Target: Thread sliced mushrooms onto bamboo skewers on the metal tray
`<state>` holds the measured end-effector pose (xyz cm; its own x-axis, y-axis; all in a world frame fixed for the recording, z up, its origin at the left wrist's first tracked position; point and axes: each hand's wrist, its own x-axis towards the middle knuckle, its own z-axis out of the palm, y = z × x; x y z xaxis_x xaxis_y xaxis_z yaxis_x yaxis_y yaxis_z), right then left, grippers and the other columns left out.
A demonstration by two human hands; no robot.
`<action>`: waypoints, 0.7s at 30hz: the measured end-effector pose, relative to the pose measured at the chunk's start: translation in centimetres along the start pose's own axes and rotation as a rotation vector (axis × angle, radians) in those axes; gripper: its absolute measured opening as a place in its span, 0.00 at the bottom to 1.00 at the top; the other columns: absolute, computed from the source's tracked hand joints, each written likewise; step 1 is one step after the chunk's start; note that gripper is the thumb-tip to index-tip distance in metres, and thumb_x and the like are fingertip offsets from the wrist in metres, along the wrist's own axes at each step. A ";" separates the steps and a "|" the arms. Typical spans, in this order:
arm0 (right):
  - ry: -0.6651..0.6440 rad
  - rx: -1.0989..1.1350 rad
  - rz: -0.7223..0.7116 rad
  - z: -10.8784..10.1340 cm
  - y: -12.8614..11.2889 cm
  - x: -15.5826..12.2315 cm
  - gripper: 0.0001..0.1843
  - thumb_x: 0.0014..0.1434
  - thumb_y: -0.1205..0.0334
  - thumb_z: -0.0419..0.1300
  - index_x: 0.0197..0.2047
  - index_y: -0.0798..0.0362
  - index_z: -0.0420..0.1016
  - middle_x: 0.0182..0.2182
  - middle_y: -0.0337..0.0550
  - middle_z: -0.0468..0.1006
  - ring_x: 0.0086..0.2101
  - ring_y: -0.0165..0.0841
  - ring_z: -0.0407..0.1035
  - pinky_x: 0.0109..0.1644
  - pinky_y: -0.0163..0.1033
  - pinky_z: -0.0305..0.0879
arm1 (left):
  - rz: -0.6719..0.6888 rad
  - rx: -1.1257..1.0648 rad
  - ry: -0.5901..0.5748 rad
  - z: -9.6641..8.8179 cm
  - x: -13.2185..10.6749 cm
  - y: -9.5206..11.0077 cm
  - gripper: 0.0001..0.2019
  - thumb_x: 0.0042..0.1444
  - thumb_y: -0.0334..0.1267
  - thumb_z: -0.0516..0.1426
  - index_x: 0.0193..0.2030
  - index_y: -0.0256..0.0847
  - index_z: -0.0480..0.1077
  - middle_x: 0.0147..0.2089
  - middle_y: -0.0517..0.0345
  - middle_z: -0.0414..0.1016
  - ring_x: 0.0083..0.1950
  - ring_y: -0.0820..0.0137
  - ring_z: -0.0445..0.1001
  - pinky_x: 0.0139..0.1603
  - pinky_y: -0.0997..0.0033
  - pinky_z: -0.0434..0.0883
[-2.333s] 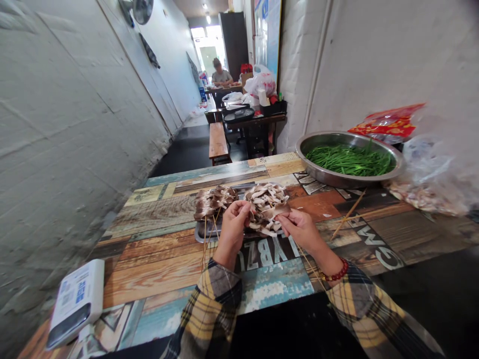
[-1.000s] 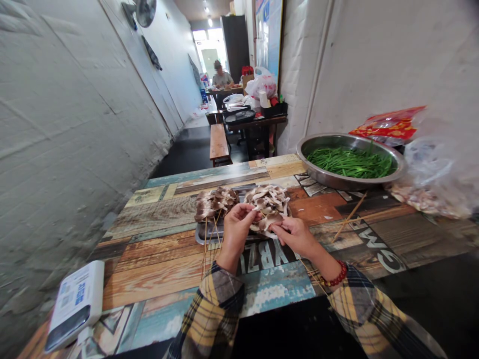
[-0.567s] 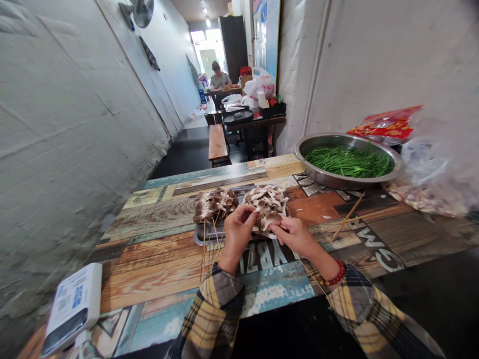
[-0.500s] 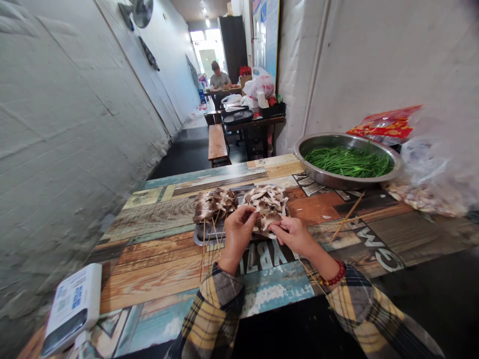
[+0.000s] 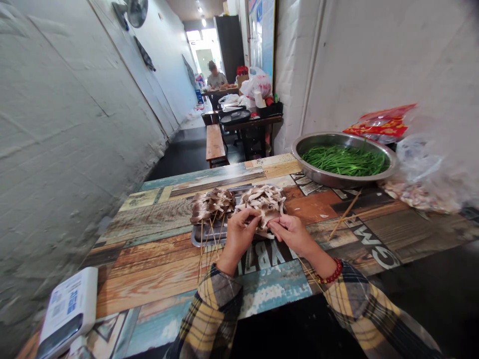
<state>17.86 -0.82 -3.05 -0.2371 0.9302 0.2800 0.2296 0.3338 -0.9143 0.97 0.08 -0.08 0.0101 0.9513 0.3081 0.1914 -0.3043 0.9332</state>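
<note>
Over the front of a metal tray (image 5: 197, 238), my left hand (image 5: 241, 232) pinches the edge of a grey-brown oyster mushroom (image 5: 267, 216). Closed on the same mushroom's other side are the thumb and fingers of my right hand (image 5: 294, 233). Thin bamboo skewers (image 5: 307, 269) show below my right palm; whether that hand grips them is hidden. Loose oyster mushroom pieces (image 5: 262, 196) are heaped behind my fingers. At the tray's left lie skewered mushrooms (image 5: 212, 203), their bare sticks (image 5: 202, 244) pointing towards me.
A steel basin (image 5: 318, 175) of green chives (image 5: 344, 160) stands at the back right, beside plastic bags (image 5: 422, 164). Two loose skewers (image 5: 346, 214) lie right of my hands. A white device (image 5: 69, 309) sits front left. Farther back, a person (image 5: 216, 77) sits at another table.
The view has shifted slightly. Both hands stay at the mushroom, with the left fingertips drawn a little closer around its edge.
</note>
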 end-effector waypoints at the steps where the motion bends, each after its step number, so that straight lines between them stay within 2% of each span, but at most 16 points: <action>1: 0.004 0.017 0.002 0.0 -0.1 0.0 0.20 0.63 0.51 0.53 0.28 0.56 0.75 0.15 0.34 0.66 0.18 0.26 0.60 0.24 0.31 0.57 | -0.042 -0.050 -0.022 0.0 0.0 0.2 0.04 0.47 0.37 0.63 0.30 0.40 0.75 0.29 0.57 0.75 0.31 0.71 0.70 0.34 0.74 0.67; 6: 0.014 0.020 0.003 -0.1 -0.6 0.1 0.20 0.62 0.51 0.54 0.27 0.56 0.74 0.15 0.35 0.66 0.18 0.26 0.61 0.25 0.32 0.58 | -0.226 -0.286 -0.042 0.0 -0.1 0.9 0.13 0.49 0.44 0.62 0.39 0.38 0.75 0.32 0.57 0.75 0.32 0.72 0.70 0.34 0.75 0.66; 11: -0.028 -0.058 -0.030 -0.2 -1.1 -0.1 0.18 0.63 0.53 0.54 0.28 0.56 0.75 0.16 0.35 0.68 0.20 0.27 0.63 0.26 0.32 0.59 | -0.242 -0.225 -0.135 0.3 -0.1 0.7 0.14 0.50 0.47 0.60 0.31 0.36 0.76 0.27 0.60 0.72 0.28 0.74 0.65 0.30 0.77 0.62; 17: -0.036 -0.121 -0.023 -0.2 -2.0 -0.2 0.13 0.61 0.58 0.56 0.30 0.55 0.75 0.16 0.34 0.70 0.19 0.27 0.64 0.26 0.31 0.59 | -0.254 -0.342 -0.021 0.1 0.0 0.0 0.13 0.50 0.48 0.61 0.30 0.37 0.73 0.26 0.62 0.68 0.27 0.76 0.62 0.29 0.77 0.61; 21: -0.003 -0.161 -0.045 0.0 -2.3 -0.2 0.13 0.61 0.59 0.55 0.30 0.54 0.76 0.17 0.35 0.71 0.21 0.28 0.65 0.26 0.31 0.58 | -0.252 -0.354 0.000 0.2 -0.1 0.0 0.16 0.51 0.50 0.60 0.26 0.38 0.70 0.24 0.63 0.65 0.26 0.76 0.61 0.29 0.77 0.60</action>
<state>17.40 -1.79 -1.00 -0.2537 0.9132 0.3189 0.3671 0.3959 -0.8417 1.17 0.00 -0.13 0.0065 0.9981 0.0620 -0.1606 -0.0602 0.9852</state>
